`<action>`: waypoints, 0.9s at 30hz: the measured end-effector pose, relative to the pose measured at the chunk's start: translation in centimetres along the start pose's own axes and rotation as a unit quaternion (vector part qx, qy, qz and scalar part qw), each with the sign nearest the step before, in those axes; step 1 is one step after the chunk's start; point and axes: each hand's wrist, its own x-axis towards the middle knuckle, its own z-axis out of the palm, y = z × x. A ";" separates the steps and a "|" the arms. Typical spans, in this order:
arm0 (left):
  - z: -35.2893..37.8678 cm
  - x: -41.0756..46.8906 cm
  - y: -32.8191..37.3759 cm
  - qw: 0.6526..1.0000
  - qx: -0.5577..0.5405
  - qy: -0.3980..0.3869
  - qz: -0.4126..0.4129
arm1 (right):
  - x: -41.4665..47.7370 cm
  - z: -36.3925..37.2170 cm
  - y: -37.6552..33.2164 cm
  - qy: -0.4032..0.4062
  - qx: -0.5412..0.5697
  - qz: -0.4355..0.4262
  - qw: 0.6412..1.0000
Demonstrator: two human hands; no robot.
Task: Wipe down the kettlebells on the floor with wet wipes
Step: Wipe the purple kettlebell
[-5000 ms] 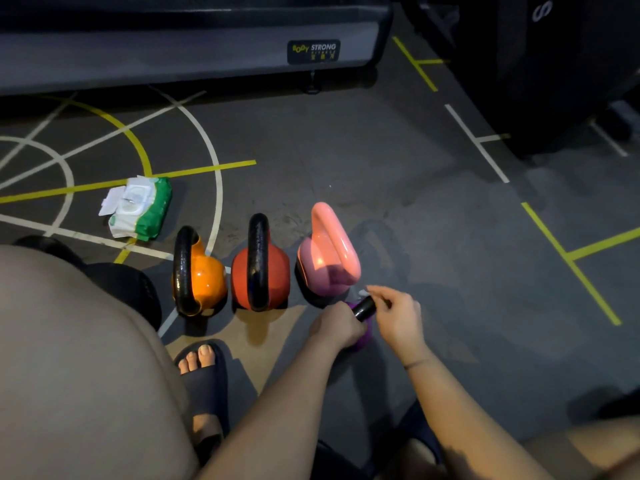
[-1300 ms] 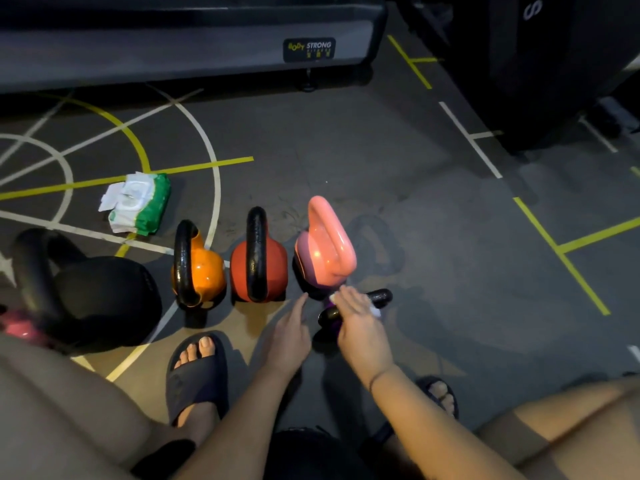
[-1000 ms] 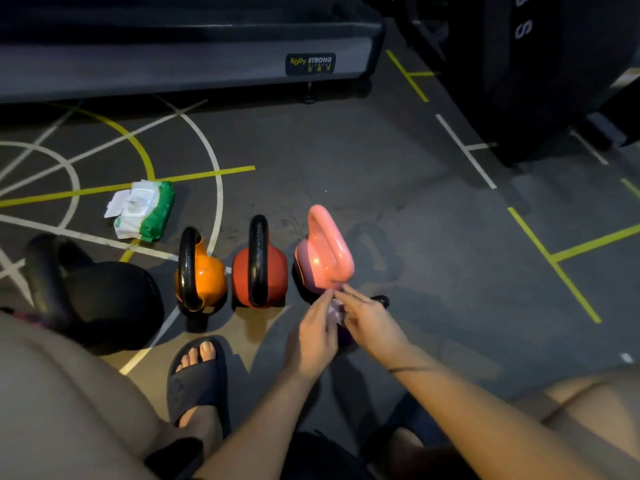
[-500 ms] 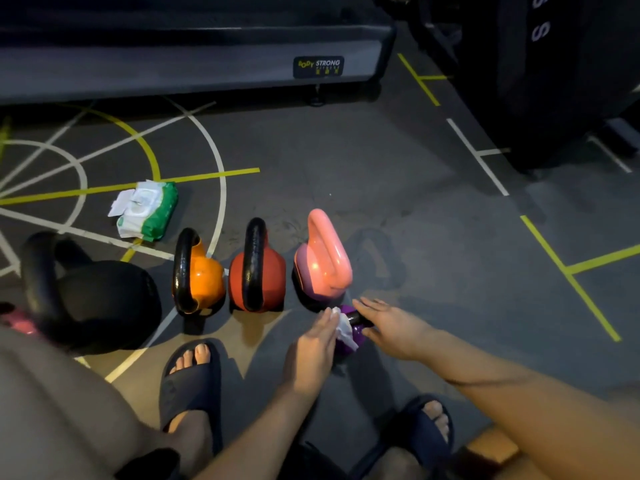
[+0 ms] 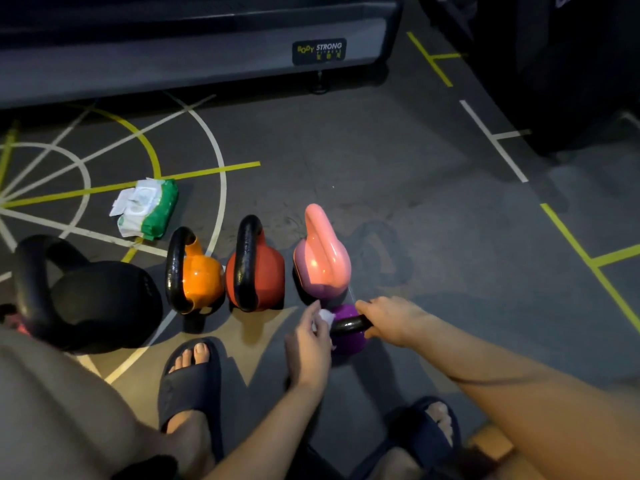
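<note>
Just nearside of the pink kettlebell (image 5: 322, 258) sits the purple kettlebell (image 5: 348, 341), handle (image 5: 349, 325) lying left-right. The right hand (image 5: 391, 318) grips its right end; the left hand (image 5: 308, 344) (pinching the wet wipe (image 5: 325, 317)) meets its left end.

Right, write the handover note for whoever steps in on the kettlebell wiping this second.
Left hand: pinches a wet wipe against the purple kettlebell.
Right hand: grips that kettlebell's black handle, steadying it.
Lined up beyond it, right to left: pink kettlebell, red kettlebell, orange kettlebell, large black kettlebell; wipes pack lies past the orange one.
Done: purple one is under way; whether the others are wiped cannot be told.
Left: finish purple, then check the rest.
</note>
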 end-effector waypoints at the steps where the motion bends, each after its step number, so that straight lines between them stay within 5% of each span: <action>1: 0.2 -0.1 0.3 0.999 -0.007 -0.007 0.032 | -0.3 0.1 -0.2 0.004 -0.016 0.000 1.000; 5: 1.2 0.4 -0.4 0.973 0.071 -0.089 0.202 | -1.2 1.0 -0.3 0.015 -0.021 0.028 0.999; 10: 1.1 2.8 -2.3 0.991 0.074 -0.094 0.053 | -1.5 0.9 1.7 0.006 0.017 0.073 0.997; 13: 2.8 1.0 -1.6 0.999 0.015 -0.032 0.015 | -1.3 0.7 2.8 0.006 0.044 0.078 0.996; 18: 4.0 -0.9 0.7 0.996 -0.003 0.035 0.082 | -0.8 0.5 3.3 -0.004 0.096 0.082 0.992; 23: 2.1 2.8 -2.2 0.993 -0.044 -0.111 -0.026 | -1.2 0.7 3.1 0.003 0.146 0.078 0.986; 27: 2.1 2.7 -1.6 0.991 -0.010 -0.133 -0.021 | -1.6 0.8 3.0 0.009 0.164 0.078 0.983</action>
